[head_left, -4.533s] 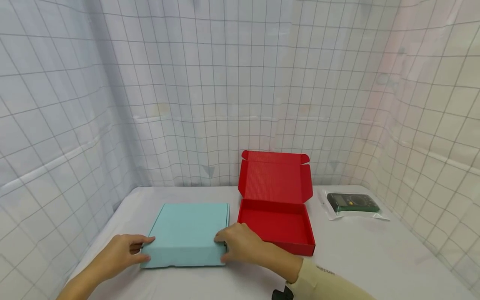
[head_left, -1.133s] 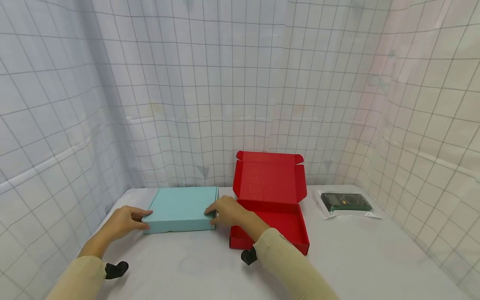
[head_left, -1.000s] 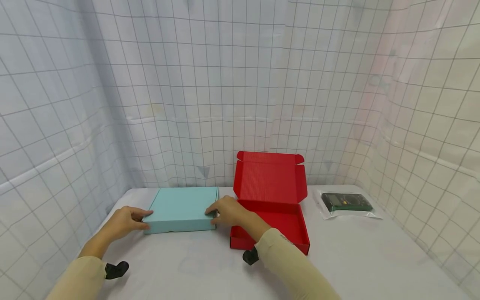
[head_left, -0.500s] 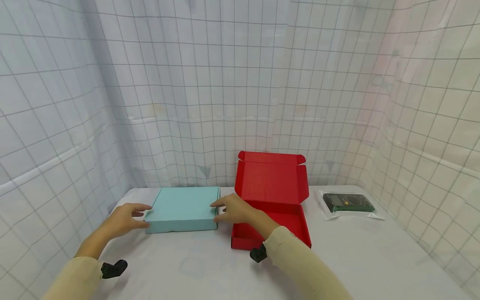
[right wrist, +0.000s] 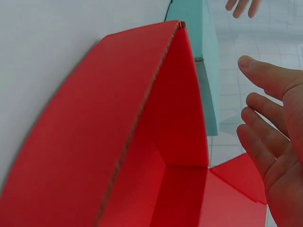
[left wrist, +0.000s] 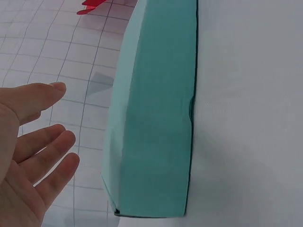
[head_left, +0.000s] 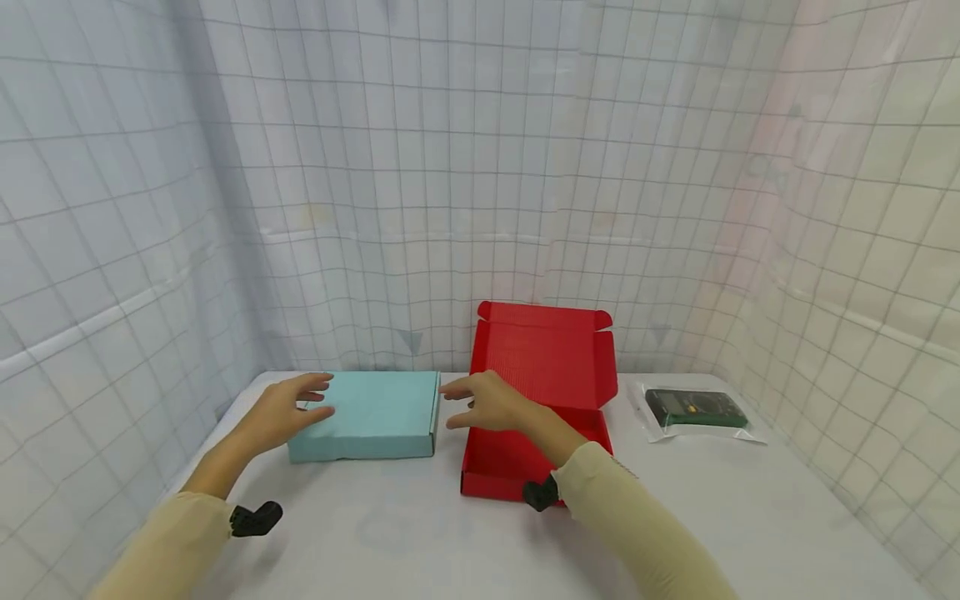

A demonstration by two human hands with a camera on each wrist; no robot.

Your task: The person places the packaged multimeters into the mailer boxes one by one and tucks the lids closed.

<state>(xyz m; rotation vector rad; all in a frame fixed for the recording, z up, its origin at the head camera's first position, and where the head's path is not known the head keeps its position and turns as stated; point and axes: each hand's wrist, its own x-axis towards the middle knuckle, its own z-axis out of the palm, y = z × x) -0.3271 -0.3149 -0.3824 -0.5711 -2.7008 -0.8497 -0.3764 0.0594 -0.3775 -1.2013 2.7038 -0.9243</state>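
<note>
A light-blue cardboard box with its lid down lies at the back left of the table. My left hand hovers over its left front part, fingers loosely bent and apart from the box, as the left wrist view shows. To the right stands a red cardboard box, lid raised and leaning back, its inside bare where visible. Above that box's left side is my right hand, fingers relaxed and holding nothing. In the right wrist view a gap separates the right hand from the red box wall.
A green and black multimeter in a clear plastic bag lies at the back right. The white table is enclosed by grid-patterned white curtains. A black device sits on each wrist.
Both hands held the blue box's sides while it slid toward the back of the table. They have since let go and lifted; the right hand moved right, over the red box.
</note>
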